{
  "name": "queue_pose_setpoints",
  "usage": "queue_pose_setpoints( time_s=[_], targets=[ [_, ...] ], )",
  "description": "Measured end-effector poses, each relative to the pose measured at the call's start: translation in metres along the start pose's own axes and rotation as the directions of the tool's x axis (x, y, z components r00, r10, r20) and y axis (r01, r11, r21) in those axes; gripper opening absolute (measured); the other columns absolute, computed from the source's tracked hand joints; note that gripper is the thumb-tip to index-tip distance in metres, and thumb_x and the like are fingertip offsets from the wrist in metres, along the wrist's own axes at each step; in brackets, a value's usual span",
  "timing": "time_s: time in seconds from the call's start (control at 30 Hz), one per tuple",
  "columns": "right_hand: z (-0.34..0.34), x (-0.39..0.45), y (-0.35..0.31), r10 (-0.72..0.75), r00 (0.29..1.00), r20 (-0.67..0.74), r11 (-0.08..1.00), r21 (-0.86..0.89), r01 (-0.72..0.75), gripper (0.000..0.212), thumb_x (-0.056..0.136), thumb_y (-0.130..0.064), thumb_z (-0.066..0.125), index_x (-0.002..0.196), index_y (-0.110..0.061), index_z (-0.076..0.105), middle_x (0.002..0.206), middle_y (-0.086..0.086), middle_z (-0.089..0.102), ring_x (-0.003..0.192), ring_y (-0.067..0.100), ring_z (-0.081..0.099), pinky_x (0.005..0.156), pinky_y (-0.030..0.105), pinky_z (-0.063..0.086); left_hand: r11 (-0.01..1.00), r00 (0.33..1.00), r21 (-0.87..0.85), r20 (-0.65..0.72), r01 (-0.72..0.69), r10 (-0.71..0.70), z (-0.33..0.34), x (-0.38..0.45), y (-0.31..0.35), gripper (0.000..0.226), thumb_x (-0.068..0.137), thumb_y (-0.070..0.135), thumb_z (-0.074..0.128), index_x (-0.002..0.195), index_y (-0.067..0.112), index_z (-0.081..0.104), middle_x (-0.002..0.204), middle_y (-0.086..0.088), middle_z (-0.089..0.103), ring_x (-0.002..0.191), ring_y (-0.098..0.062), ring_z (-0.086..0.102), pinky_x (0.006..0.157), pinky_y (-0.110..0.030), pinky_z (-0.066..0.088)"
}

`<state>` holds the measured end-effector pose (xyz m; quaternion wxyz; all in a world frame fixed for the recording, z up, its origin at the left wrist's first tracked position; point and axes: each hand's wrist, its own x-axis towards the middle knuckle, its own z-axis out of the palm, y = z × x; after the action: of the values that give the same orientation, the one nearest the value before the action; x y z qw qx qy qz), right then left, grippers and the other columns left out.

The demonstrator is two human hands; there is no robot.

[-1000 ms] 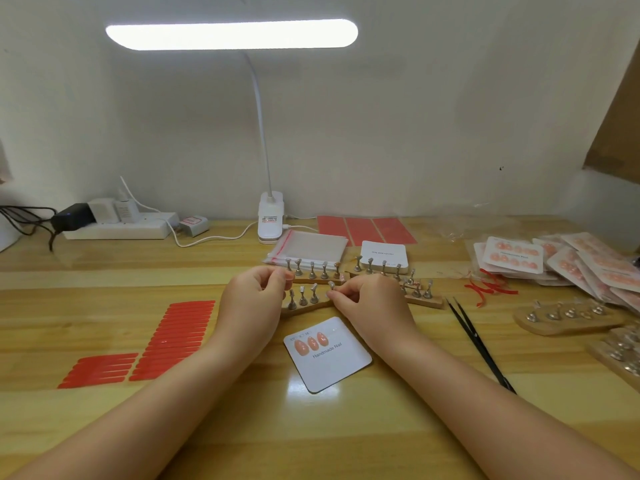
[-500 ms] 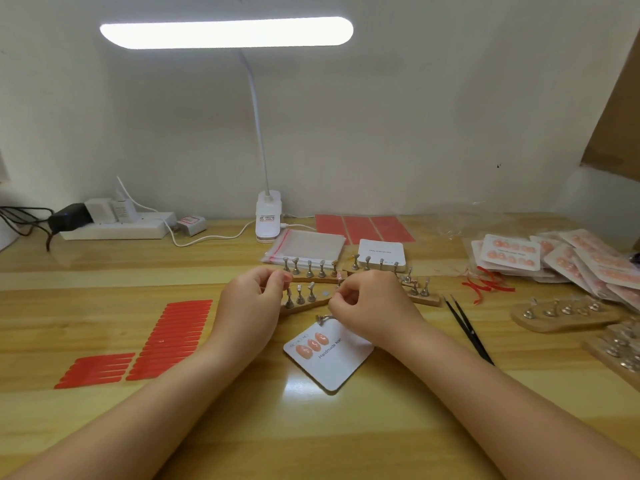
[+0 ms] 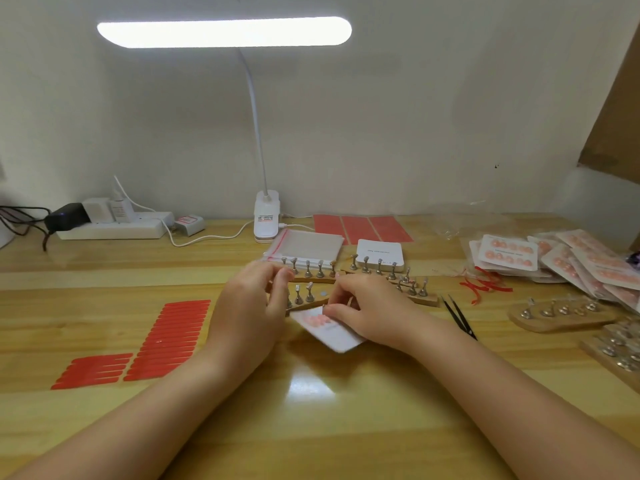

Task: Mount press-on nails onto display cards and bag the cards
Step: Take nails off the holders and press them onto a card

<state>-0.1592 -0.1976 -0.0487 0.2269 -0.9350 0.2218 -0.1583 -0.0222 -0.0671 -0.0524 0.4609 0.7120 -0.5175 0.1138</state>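
Your right hand [image 3: 367,311] sits at the centre of the frame, fingers curled, pinching something small at the upper edge of the white display card [image 3: 334,332]; what it pinches is too small to tell. The card lies on the bench [image 3: 311,410] with pink nails [image 3: 316,319] on it. Your left hand [image 3: 249,306], fingers curled, holds the left end of the wooden nail stand [image 3: 304,298] just above the card. Bagged cards [image 3: 561,261] pile at the right edge; red strips [image 3: 166,337] lie at lower left.
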Motion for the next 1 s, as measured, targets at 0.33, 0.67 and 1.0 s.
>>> queue_pose_setpoints(
  time_s=[0.33, 0.67, 1.0],
  targets=[
    [0.000, 0.000, 0.002, 0.076, 0.994, -0.074, 0.991, 0.115, -0.067, 0.011, 0.091, -0.031, 0.064, 0.082, -0.026, 0.060, 0.081, -0.013, 0.063, 0.076, 0.000, 0.057, 0.066, 0.021, 0.042, 0.961, 0.957, 0.085, 0.153, -0.262, 0.248, 0.001, -0.013, 0.015, 0.024, 0.098, 0.022, 0.047, 0.092, 0.008, 0.065, 0.083, -0.002, 0.066, 0.070, -0.020, 0.061, 0.059, -0.041, 0.050],
    [0.006, 0.010, -0.001, 0.137, 0.962, -0.237, 0.982, 0.159, -0.101, 0.004, 0.086, -0.018, 0.066, 0.083, -0.019, 0.067, 0.076, -0.009, 0.062, 0.071, 0.005, 0.057, 0.060, 0.016, 0.041, 0.997, 0.978, 0.021, 0.195, 0.069, -0.072, -0.003, -0.006, 0.001, 0.020, 0.097, 0.025, 0.051, 0.085, 0.023, 0.067, 0.074, 0.010, 0.068, 0.071, -0.011, 0.062, 0.064, -0.043, 0.050],
    [0.023, 0.014, -0.003, 0.062, 0.921, -0.386, 0.996, 0.083, -0.033, 0.022, 0.086, -0.012, 0.069, 0.108, -0.014, 0.067, 0.076, -0.006, 0.064, 0.065, 0.002, 0.053, 0.070, 0.021, 0.047, 0.994, 0.968, 0.081, 0.233, 0.075, -0.092, 0.002, -0.008, 0.001, 0.021, 0.096, 0.032, 0.050, 0.081, 0.030, 0.064, 0.076, 0.010, 0.066, 0.071, -0.011, 0.059, 0.062, -0.039, 0.048]
  ],
)
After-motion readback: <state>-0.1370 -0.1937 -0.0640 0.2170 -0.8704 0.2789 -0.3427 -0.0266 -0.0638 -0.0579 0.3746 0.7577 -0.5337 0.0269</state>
